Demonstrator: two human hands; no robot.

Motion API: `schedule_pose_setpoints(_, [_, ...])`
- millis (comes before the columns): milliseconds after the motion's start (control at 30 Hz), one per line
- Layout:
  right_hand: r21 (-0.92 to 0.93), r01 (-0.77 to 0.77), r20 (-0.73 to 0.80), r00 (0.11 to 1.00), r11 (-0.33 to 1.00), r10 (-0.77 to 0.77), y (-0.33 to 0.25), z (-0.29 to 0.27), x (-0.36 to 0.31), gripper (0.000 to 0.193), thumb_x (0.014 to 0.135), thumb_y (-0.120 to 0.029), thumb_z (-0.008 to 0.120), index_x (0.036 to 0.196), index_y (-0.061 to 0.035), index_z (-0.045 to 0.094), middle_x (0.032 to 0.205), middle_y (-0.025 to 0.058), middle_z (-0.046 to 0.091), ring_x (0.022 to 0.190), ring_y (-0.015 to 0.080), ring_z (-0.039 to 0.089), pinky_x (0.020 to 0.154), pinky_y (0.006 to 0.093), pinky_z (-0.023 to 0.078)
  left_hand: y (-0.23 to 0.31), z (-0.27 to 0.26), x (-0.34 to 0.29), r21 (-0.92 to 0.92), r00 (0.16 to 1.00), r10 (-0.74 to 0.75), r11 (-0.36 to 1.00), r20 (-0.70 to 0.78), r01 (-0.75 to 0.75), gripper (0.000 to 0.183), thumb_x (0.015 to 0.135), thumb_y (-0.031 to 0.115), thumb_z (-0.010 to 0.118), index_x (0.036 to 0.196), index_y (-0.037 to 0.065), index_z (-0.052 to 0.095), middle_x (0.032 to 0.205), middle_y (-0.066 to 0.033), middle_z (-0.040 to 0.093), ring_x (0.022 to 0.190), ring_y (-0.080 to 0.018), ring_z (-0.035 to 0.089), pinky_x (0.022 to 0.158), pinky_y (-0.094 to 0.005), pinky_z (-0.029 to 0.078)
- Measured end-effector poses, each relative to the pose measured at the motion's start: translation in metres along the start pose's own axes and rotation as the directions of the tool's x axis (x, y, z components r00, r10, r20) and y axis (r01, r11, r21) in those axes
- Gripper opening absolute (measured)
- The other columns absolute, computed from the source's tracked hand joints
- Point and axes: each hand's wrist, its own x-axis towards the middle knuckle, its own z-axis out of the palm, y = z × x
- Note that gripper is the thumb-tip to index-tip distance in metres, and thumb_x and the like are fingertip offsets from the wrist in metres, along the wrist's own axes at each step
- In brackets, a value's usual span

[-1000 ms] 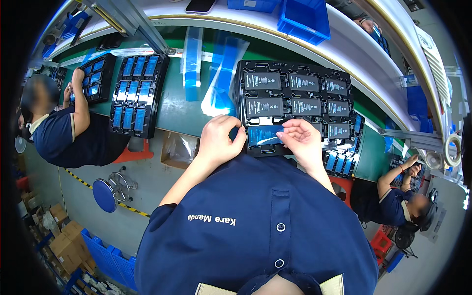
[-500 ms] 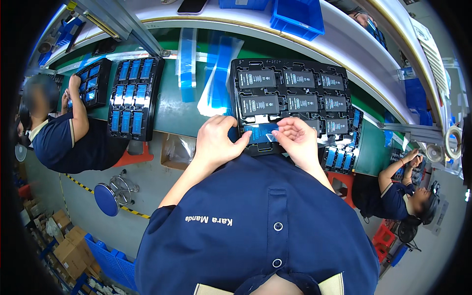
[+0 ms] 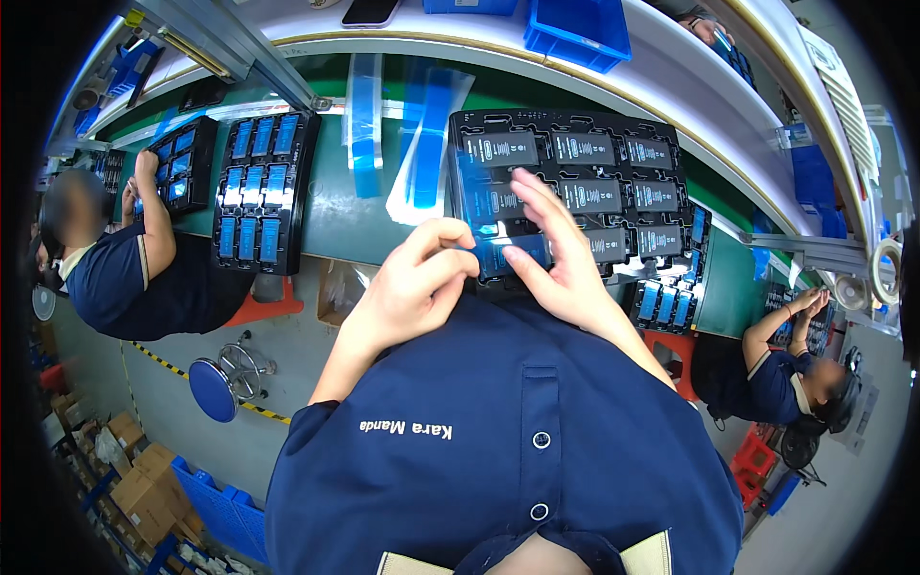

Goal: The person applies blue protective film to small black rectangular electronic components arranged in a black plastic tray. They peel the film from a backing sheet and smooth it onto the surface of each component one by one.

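A black tray (image 3: 565, 121) of flat dark-grey batteries (image 3: 591, 195) in rows lies in front of me. Over its left column stretches a see-through blue film strip (image 3: 484, 206). My right hand (image 3: 561, 251) is open above the near part of that column, fingers extended and thumb close to the film. Beside the tray's near left corner, my left hand (image 3: 422, 286) is closed, its curled fingertips at the film's edge. Whatever lies between those fingers is hidden.
Loose blue film strips (image 3: 426, 144) lie left of the tray on the green table (image 3: 335, 216). Farther left stands another filled tray (image 3: 259, 192). Blue bins (image 3: 575, 34) rest on the shelf ahead. Co-workers sit left (image 3: 125, 259) and right (image 3: 767, 383).
My right hand has gone from a pinch to extended fingers and moved left. My left fingers have drawn back and curled. Blue film now covers more of the tray's left column.
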Motion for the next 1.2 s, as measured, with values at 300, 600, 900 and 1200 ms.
schedule_pose_setpoints(300, [0.259, -0.324, 0.344, 0.911, 0.91, 0.227, -0.008, 0.003, 0.014, 0.032, 0.091, -0.003, 0.058, 0.123, 0.0006, 0.058, 0.123, 0.0115, 0.061, 0.107, 0.0182, 0.062, 0.095, 0.0316, 0.048, 0.005, 0.0, 0.008, -0.146, 0.954, -0.227, 0.969, -0.197, 0.2, 0.034, 0.081, -0.002, 0.067, 0.114, 0.001, 0.06, 0.112, -0.0164, 0.06, 0.078, -0.0231, 0.065, 0.071, -0.0302, 0.052])
schedule_pose_setpoints(600, [0.229, -0.138, 0.249, 0.965, 0.964, 0.079, -0.009, 0.004, 0.014, 0.021, 0.084, -0.006, 0.07, 0.103, 0.0007, 0.068, 0.098, 0.009, 0.067, 0.087, 0.0148, 0.066, 0.079, 0.0259, 0.053, -0.009, -0.002, 0.009, 0.124, 0.987, -0.099, 0.986, -0.13, 0.115, 0.016, 0.076, 0.013, 0.077, 0.08, 0.002, 0.066, 0.069, -0.0091, 0.06, 0.06, -0.0247, 0.059, 0.055, -0.033, 0.046])
schedule_pose_setpoints(900, [0.414, -0.386, 0.21, 0.922, 0.825, 0.326, 0.008, -0.007, 0.014, 0.013, 0.086, -0.001, 0.067, 0.099, 0.0009, 0.07, 0.094, 0.0061, 0.069, 0.083, 0.0094, 0.065, 0.076, 0.023, 0.052, -0.019, -0.027, 0.004, 0.141, 0.972, -0.191, 0.968, -0.136, 0.209, 0.026, 0.069, 0.019, 0.083, 0.066, 0.002, 0.064, 0.057, -0.006, 0.055, 0.049, -0.0156, 0.052, 0.047, -0.0282, 0.036])
schedule_pose_setpoints(1200, [0.422, -0.355, -0.057, 0.908, 0.834, 0.415, 0.049, -0.036, 0.038, 0.019, 0.085, 0.001, 0.068, 0.104, 0.0015, 0.067, 0.088, 0.004, 0.068, 0.078, 0.0062, 0.063, 0.07, 0.021, 0.051, -0.037, -0.056, -0.005, -0.054, 0.918, -0.395, 0.918, -0.022, 0.394, 0.013, 0.073, 0.012, 0.079, 0.077, 0.002, 0.072, 0.059, -0.0015, 0.059, 0.05, -0.0051, 0.041, 0.046, -0.0247, 0.029])
